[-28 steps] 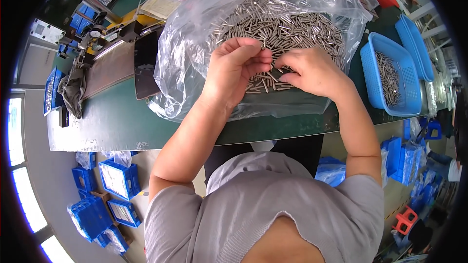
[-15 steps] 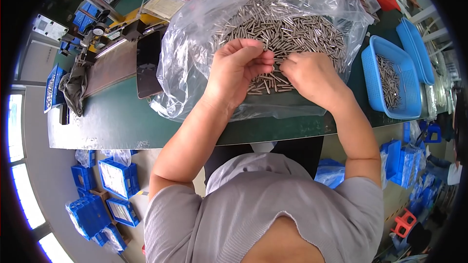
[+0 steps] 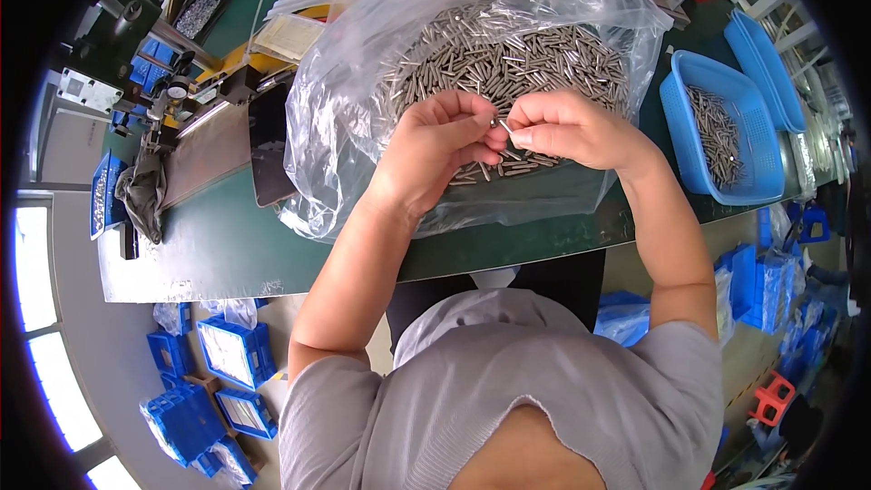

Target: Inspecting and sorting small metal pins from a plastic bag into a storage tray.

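Over the near side of the pile (image 3: 508, 59), the left hand (image 3: 426, 145) and right hand (image 3: 572, 132) meet, fingertips almost touching. The right thumb and forefinger pinch a pin (image 3: 507, 127); the left pair grip a metal piece (image 3: 494, 122), mostly hidden by the fingers. The pile lies in a clear bag (image 3: 328, 132) on the green table (image 3: 218, 259). Right of the bag stands a blue basket (image 3: 677, 122) with more pins (image 3: 717, 136); left is a dark panel (image 3: 267, 150), farther left a gauge (image 3: 179, 88).
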A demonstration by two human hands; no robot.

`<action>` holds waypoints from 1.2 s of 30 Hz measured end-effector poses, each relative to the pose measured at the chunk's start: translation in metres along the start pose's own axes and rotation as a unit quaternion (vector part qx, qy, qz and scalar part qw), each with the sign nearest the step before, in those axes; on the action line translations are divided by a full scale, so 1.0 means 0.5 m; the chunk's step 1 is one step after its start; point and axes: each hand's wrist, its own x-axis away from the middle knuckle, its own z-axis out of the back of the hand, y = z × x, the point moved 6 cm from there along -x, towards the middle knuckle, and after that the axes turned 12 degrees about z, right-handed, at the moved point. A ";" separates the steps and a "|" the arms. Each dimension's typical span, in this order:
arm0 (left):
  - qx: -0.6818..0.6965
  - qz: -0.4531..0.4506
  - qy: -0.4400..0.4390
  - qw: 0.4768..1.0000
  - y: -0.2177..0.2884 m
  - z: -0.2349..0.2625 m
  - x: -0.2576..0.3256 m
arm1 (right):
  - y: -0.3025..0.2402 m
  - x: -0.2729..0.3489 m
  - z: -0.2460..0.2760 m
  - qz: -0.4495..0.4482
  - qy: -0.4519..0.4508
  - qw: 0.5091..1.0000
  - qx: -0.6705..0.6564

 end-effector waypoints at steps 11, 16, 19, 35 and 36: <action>-0.026 -0.018 -0.010 0.999 0.009 -0.010 0.007 | 0.023 0.009 0.012 -0.074 0.024 0.991 -0.109; -0.044 -0.018 0.001 0.999 0.007 -0.013 0.007 | 0.026 0.011 0.014 -0.074 0.015 0.994 -0.074; -0.126 -0.058 0.038 0.990 0.011 -0.016 0.008 | 0.026 0.007 0.015 -0.057 0.030 0.997 -0.031; 0.006 -0.068 0.071 0.995 0.015 0.008 0.007 | 0.032 -0.001 0.024 -0.050 0.265 0.946 -0.178; 0.012 -0.077 0.099 0.992 0.019 0.014 0.010 | 0.040 0.003 0.036 -0.047 0.282 0.918 -0.275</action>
